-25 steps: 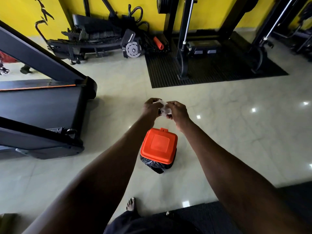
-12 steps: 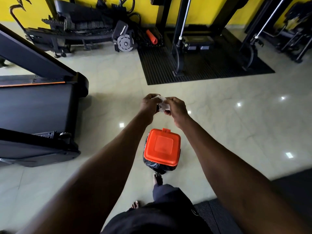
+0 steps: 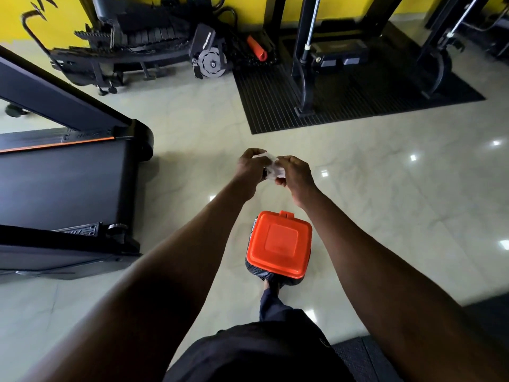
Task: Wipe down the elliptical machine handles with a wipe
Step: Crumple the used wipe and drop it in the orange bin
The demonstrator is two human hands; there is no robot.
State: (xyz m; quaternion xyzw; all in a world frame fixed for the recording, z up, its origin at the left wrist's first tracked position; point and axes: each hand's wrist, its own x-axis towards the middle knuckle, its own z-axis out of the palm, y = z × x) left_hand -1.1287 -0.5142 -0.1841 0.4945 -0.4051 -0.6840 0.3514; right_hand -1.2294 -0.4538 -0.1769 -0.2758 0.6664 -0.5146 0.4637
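Fingers of both hands pinched shut on a crumpled white wipe (image 3: 273, 168), bunched between left hand (image 3: 252, 168) and right hand (image 3: 296, 175), held out in mid-air over the pale floor (image 3: 385, 202). Just nearer, below the wrists: an orange-lidded bin (image 3: 279, 245) with a black liner, lid closed, a bare foot touching or tucked under its near edge. Treadmill (image 3: 68, 183) to the left, black mat (image 3: 344, 86) and racks far off by the yellow wall. No elliptical handles in view, so nothing to say of where they stand.

Judging by the balled wipe held above the bin, likely about to be thrown away. Risks from here: lid shut, so a release now would land the wipe on the lid or floor; foot perhaps short of the pedal, if there is one; a light, damp wad clinging to fingertips and dropping off-target onto glossy tile.
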